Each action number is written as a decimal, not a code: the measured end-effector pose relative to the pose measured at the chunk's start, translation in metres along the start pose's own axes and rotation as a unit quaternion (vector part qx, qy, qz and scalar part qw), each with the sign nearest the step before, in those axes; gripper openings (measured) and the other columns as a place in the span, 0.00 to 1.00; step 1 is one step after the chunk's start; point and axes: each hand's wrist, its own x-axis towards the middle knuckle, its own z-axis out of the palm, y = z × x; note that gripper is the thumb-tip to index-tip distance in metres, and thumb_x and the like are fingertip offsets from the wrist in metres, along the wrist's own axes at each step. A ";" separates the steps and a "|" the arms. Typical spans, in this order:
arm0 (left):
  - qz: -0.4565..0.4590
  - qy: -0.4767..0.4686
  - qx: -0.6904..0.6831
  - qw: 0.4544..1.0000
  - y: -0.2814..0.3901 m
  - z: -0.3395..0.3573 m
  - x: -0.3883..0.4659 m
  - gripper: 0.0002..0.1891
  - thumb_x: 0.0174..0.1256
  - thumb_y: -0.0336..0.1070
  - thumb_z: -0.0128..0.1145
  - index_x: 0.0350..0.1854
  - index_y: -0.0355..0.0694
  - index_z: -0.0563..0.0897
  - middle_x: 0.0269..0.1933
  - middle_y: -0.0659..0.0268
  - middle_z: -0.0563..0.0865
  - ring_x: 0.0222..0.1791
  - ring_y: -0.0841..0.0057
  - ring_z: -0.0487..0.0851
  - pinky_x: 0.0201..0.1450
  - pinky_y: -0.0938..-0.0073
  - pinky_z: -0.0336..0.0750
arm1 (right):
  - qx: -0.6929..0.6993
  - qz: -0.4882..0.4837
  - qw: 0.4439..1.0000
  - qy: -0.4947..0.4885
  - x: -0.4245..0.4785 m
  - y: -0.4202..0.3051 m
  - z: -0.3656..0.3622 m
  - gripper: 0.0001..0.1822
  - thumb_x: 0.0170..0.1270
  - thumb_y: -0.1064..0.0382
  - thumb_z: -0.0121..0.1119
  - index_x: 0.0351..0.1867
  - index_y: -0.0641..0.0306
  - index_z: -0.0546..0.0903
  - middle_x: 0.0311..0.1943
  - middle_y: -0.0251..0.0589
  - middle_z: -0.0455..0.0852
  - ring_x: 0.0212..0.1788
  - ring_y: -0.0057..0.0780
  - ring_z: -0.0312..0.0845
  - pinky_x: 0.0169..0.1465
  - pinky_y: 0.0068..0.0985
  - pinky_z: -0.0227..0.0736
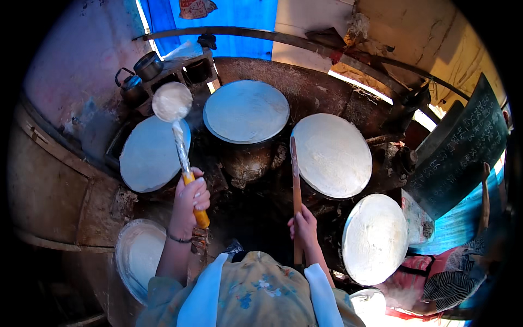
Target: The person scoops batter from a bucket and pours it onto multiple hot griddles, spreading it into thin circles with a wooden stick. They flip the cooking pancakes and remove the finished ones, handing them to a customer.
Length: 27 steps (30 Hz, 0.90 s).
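My left hand [193, 194] grips the yellow handle of a long metal ladle [179, 141]. The ladle's round bowl, coated with pale batter, is raised above the edge of the left griddle's batter sheet [151, 161]. In my right hand [303, 227] is a long flat wooden spatula [296, 184]. Its tip lies at the near-left edge of a round pale sheet [333, 157] to the right. Straight ahead, another pale sheet [246, 110] covers a round griddle. A further one [376, 241] sits at the right. By my left forearm stands a basin [120, 249] of white batter [143, 253].
A kettle [132, 88] and a metal pot [148, 66] stand at the back left. A curved metal bar [253, 33] runs across the back. At right are a dark board [461, 151] with writing and another person [453, 282] with an arm [485, 200] raised.
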 end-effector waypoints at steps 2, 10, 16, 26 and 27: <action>-0.045 -0.011 -0.033 0.998 0.011 -0.019 -0.005 0.08 0.66 0.26 0.45 0.44 0.44 0.69 0.19 0.73 0.64 0.11 0.91 0.60 0.12 0.90 0.58 | -0.001 -0.013 1.000 0.007 0.033 -0.008 0.026 0.21 0.70 0.64 0.40 0.63 0.60 0.65 0.19 0.36 0.75 0.12 0.19 0.66 0.14 0.18 0.65; -0.114 0.042 -0.198 0.973 0.023 -0.103 -0.017 0.07 0.71 0.29 0.41 0.47 0.41 0.70 0.17 0.75 0.64 0.11 0.93 0.62 0.11 0.91 0.62 | 0.035 0.019 0.999 0.016 0.072 0.002 0.091 0.19 0.71 0.63 0.40 0.62 0.59 0.66 0.18 0.36 0.74 0.11 0.20 0.65 0.14 0.18 0.63; -0.106 0.015 -0.232 0.967 0.046 -0.147 -0.008 0.07 0.70 0.28 0.42 0.46 0.43 0.70 0.19 0.75 0.65 0.11 0.93 0.62 0.12 0.91 0.61 | -0.084 0.071 0.991 -0.071 0.036 0.025 0.139 0.23 0.70 0.65 0.42 0.66 0.53 0.65 0.17 0.34 0.74 0.09 0.18 0.61 0.12 0.18 0.59; -0.064 0.043 -0.251 0.965 0.053 -0.149 0.005 0.07 0.70 0.29 0.42 0.46 0.42 0.71 0.19 0.75 0.64 0.11 0.93 0.61 0.12 0.91 0.59 | -0.246 -0.398 0.884 0.020 0.153 -0.019 0.217 0.17 0.60 0.65 0.58 0.51 0.63 0.78 0.30 0.46 0.85 0.32 0.34 0.82 0.38 0.26 0.75; -0.055 0.050 -0.263 0.962 0.055 -0.151 0.004 0.07 0.70 0.29 0.42 0.46 0.42 0.71 0.19 0.75 0.64 0.11 0.93 0.60 0.12 0.91 0.59 | -0.254 -0.320 0.911 0.059 0.163 -0.037 0.211 0.16 0.57 0.64 0.62 0.47 0.65 0.80 0.33 0.48 0.86 0.37 0.36 0.83 0.44 0.28 0.74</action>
